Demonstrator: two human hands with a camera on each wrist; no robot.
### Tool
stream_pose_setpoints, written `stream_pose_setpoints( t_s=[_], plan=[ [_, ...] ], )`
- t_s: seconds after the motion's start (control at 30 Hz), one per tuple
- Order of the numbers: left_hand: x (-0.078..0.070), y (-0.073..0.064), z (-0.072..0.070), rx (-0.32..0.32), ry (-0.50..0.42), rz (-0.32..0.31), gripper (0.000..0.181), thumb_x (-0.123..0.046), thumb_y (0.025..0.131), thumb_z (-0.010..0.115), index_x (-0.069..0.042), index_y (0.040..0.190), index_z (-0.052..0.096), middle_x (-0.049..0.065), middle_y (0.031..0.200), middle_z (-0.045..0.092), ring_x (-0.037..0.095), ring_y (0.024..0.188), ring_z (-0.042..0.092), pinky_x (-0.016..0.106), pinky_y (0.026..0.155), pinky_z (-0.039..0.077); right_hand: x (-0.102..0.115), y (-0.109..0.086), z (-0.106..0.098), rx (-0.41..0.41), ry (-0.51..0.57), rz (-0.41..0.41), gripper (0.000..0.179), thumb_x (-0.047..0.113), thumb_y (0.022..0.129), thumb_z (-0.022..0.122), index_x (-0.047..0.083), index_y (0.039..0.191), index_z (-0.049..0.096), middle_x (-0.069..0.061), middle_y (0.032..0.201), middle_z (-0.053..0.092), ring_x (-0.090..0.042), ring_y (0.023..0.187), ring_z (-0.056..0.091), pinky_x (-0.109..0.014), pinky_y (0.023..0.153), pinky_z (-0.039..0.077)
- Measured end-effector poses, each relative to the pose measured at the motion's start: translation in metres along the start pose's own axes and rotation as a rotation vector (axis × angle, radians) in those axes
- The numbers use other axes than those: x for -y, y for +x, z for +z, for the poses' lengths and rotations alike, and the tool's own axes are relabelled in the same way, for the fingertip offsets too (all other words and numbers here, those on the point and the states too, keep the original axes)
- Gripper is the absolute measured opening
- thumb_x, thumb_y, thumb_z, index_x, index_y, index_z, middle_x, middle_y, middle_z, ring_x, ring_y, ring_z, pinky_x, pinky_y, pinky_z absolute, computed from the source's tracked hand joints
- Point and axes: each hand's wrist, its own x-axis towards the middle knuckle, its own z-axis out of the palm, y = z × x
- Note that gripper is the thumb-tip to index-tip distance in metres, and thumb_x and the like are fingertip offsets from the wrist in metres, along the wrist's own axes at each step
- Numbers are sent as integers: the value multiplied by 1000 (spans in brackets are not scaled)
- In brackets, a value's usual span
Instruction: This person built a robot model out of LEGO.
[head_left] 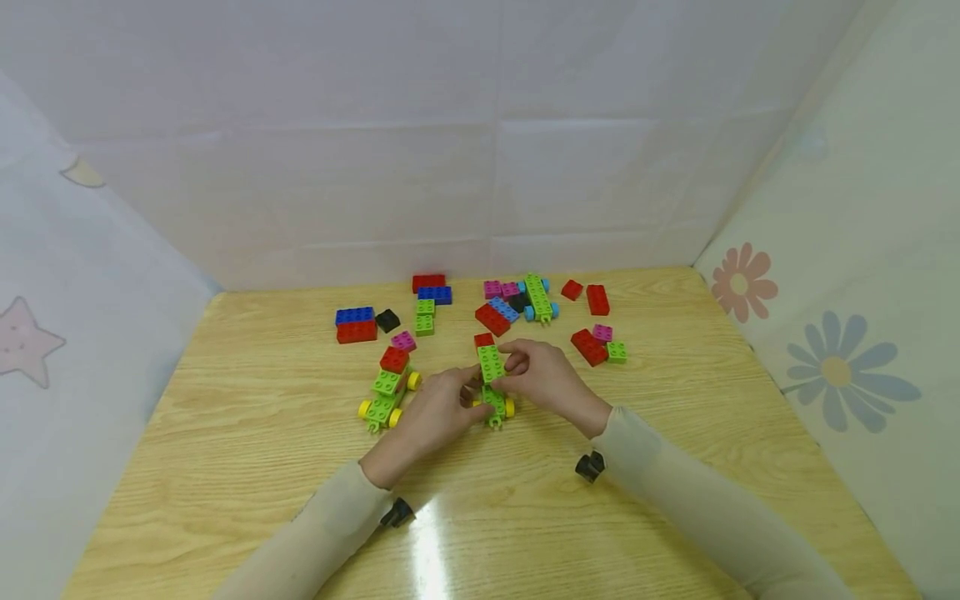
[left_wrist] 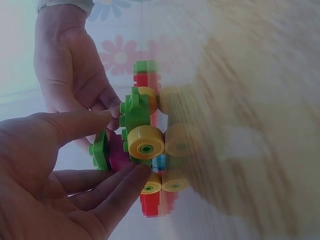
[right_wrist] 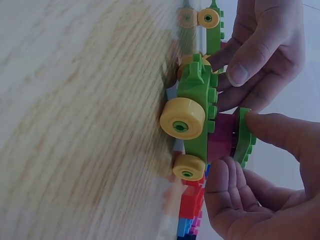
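Note:
A green toy car base with yellow wheels [right_wrist: 197, 95] stands on the table between the hands. Above its studs sits a magenta brick [right_wrist: 220, 136]. A green studded piece [head_left: 491, 363] tops that brick, a little tilted in the right wrist view. My left hand [head_left: 441, 405] holds the car base from the left, thumb by the studs and fingertips low at its side near a wheel. From the right, my right hand [head_left: 551, 377] pinches the green studded piece, its thumb on the edge and its fingers beside the magenta brick. A small red brick [head_left: 483, 340] shows just past that piece.
Left of the hands stands another yellow-wheeled green car [head_left: 384, 407] with a red brick [head_left: 394, 359] on top. A blue-wheeled green base [head_left: 537, 297] is at the back. Several loose bricks lie around, including a red brick [head_left: 588, 347] at right and blue brick [head_left: 355, 316] at left.

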Motion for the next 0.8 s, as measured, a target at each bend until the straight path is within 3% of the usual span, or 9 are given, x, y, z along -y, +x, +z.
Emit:
stream_pose_setpoints(
  t_s=[0.23,0.53,0.8],
  plan=[
    [1,1,0,-4,7,14,64,-26,100,87,-6,156,64,7,131,80,23,111,78,43,97,67,-6,4,-1,20,64,2,69,24,96,92,13,157,63,-5,115,76,-19,99,70,-30,87,64],
    [1,1,0,-10,18,33,65,-25,100,88,-4,156,64,9,127,80,23,107,78,43,94,67,-10,10,-2,78,65,-33,79,23,95,92,10,164,55,-6,114,73,-19,96,66,-27,83,60],
    [5,0,1,28,66,38,49,-24,95,92,-6,137,76,7,114,82,18,96,75,40,87,66,-11,8,-5,89,17,-80,78,28,93,95,10,160,59,-4,116,74,-18,99,68,-32,92,62]
  ],
)
